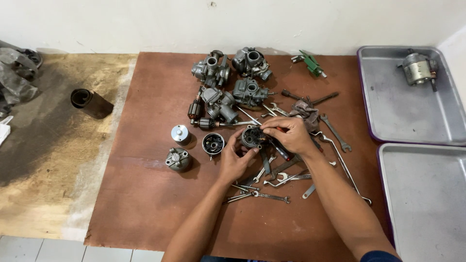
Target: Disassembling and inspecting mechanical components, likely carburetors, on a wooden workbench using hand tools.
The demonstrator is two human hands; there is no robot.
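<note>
**Hands on a round carburetor part**

Left hand (234, 160) cups the round metal part (252, 137), just below the carburetor cluster (229, 85). Right hand (290, 134) grips what looks like a screwdriver (257, 122), tip at the part. Wrenches (264, 187) lie below the cluster.

Carburettors (228, 82) dull grey cast metal; spanners (272, 196) shiny steel; board (145, 194) matt brown (scuffed).

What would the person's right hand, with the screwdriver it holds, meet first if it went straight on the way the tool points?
The right hand aims the screwdriver up-left. It would probably first meet the grey carburettor just beyond the tip, though depth is unclear and it might pass above it.
</note>
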